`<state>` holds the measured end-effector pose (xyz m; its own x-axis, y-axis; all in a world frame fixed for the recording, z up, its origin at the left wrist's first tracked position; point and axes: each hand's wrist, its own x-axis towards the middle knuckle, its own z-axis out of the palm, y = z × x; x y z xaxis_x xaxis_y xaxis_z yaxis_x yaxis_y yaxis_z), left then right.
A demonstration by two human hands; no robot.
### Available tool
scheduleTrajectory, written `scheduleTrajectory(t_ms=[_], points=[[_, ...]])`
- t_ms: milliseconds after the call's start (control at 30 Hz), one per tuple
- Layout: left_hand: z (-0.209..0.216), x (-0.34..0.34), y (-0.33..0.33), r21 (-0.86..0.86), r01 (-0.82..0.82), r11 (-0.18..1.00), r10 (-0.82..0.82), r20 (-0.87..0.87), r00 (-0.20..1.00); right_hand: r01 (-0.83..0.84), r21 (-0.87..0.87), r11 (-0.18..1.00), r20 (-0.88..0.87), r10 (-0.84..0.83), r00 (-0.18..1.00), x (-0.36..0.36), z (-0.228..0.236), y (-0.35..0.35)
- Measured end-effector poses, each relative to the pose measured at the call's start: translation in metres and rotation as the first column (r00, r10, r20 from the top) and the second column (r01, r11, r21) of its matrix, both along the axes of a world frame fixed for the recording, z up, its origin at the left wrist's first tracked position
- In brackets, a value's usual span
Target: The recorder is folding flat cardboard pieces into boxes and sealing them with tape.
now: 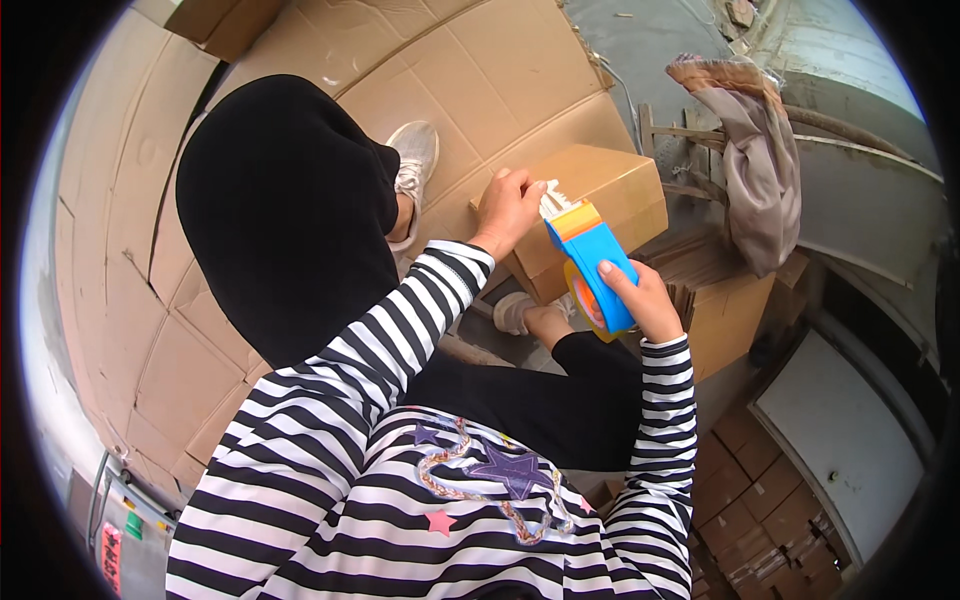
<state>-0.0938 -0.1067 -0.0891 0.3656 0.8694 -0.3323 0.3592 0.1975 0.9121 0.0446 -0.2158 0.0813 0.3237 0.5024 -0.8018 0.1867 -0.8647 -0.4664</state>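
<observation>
My right hand (648, 302) grips a blue tape dispenser (602, 262), its thumb lying along the top. A roll of tape (590, 298) with an orange core sits on the dispenser's underside, and a white toothed piece (556, 200) sticks out past its orange front. Closed in a pinch, my left hand (508, 208) is right at that white end; what lies between its fingertips is too small to make out. Just beyond both hands stands a brown cardboard box (590, 195), partly covered by the dispenser and my left hand.
Large flattened cardboard sheets (470, 85) cover the floor ahead and left. A greyish cloth (757, 165) hangs over a wooden frame at the right. Below it are stacked cardboard pieces (735, 310). A white panel (845, 430) and more brown boxes (760, 480) are at lower right.
</observation>
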Motion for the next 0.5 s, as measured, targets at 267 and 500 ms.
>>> scheduleTrajectory(t_ms=[267,500], points=[[-0.008,-0.002,-0.001,-0.037,0.196,0.98,-0.199,-0.114,0.973,-0.076,-0.008,0.997,0.067,0.076,0.995,0.0,-0.015,0.002],[-0.01,-0.011,0.011,-0.16,0.447,0.88,-0.473,-0.219,0.853,-0.073,-0.008,0.997,0.096,0.073,0.993,-0.004,-0.015,-0.004]])
